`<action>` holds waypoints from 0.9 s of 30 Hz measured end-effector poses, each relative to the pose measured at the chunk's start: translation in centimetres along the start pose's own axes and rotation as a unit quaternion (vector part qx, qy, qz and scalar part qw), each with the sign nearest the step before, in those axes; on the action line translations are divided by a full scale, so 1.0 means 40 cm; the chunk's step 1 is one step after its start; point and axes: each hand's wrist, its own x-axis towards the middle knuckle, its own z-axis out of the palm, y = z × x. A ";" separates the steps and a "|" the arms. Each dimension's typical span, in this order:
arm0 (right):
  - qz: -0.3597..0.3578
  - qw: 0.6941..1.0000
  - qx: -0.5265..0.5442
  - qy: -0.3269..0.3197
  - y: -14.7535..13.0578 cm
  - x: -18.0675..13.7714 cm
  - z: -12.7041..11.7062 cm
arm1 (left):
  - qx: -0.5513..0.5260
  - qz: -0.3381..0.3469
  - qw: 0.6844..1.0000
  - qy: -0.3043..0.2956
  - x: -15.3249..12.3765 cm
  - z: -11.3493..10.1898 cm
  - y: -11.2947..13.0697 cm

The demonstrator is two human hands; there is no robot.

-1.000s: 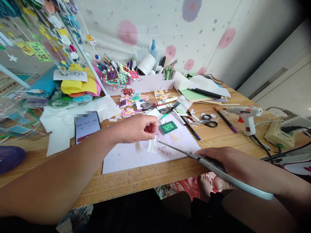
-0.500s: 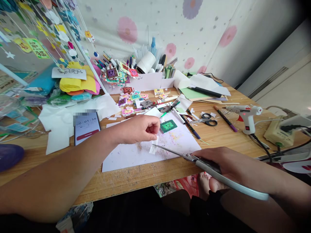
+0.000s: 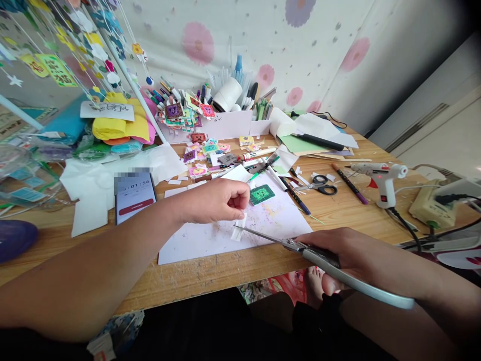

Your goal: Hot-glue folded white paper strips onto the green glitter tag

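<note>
My left hand [image 3: 224, 199] pinches the top of a small white paper strip [image 3: 238, 232], which hangs over the marked white sheet [image 3: 191, 245]. Grey-handled scissors [image 3: 306, 250] are gripped in my right hand [image 3: 349, 255]; their blades look nearly closed, and the tips lie at the strip. From this angle I cannot tell whether the blades are cutting through it. Just beyond my left fingers, a green coloured card with a drawn face [image 3: 262, 195] lies flat on the sheet.
Markers, paper scraps and small coloured cards [image 3: 210, 147] spread behind the sheet. Black-handled scissors [image 3: 323, 184] and a glue gun [image 3: 383, 180] lie to the right. A phone [image 3: 135, 195] shows a timer at left. A pen box [image 3: 233, 124] stands at the back.
Both hands keep nearly the same pose. The scissor tips have shifted very slightly to the left against the strip, and the whole view has moved a little.
</note>
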 end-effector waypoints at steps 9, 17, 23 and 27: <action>-0.005 1.000 0.012 -0.002 -0.003 -0.008 -0.003 | 0.011 -0.001 1.000 -0.004 -0.004 -0.002 0.004; 0.010 1.000 0.005 -0.001 -0.009 -0.006 -0.003 | 0.008 -0.002 1.000 -0.004 -0.005 -0.002 0.004; 0.007 1.000 0.008 0.008 0.000 -0.006 0.003 | 0.000 -0.003 1.000 -0.001 -0.006 -0.002 0.004; 0.011 1.000 0.002 0.005 0.001 -0.005 0.002 | -0.010 -0.007 1.000 -0.001 -0.003 -0.001 0.003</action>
